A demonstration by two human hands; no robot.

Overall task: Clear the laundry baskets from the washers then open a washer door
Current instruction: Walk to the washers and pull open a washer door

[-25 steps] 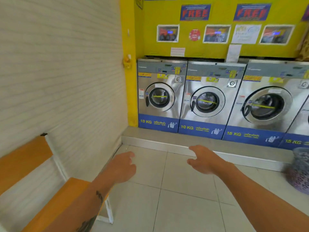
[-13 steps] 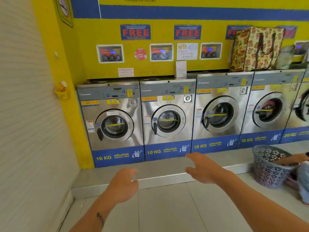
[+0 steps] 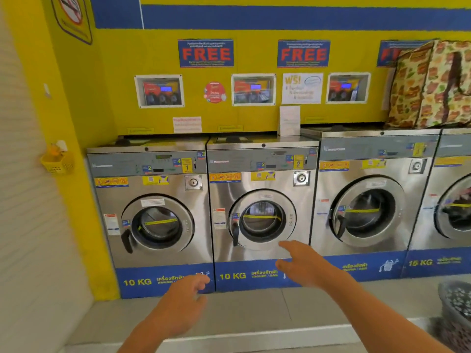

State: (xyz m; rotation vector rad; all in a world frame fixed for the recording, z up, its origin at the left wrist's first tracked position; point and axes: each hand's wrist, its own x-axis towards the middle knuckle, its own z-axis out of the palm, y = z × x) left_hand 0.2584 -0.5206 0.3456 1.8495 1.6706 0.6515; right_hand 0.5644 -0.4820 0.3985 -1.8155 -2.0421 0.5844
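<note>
Yellow wall (image 3: 254, 118) — round steel washer doors (image 3: 262, 220)

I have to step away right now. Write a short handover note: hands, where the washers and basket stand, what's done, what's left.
Left hand: empty, fingers loosely curled, low in front of washer 1.
Right hand: empty, open, reaching toward the door of washer 2, not touching it yet.
Basket: on the floor at the far right, away from washers 1 and 2.
Patterned bag: on top of the washers at the right.
Done: nothing stands in front of washers 1 and 2.
Left: every door in view is shut. Washer 2's handle sits on the door's left side; probably grip it and swing the door open.
</note>
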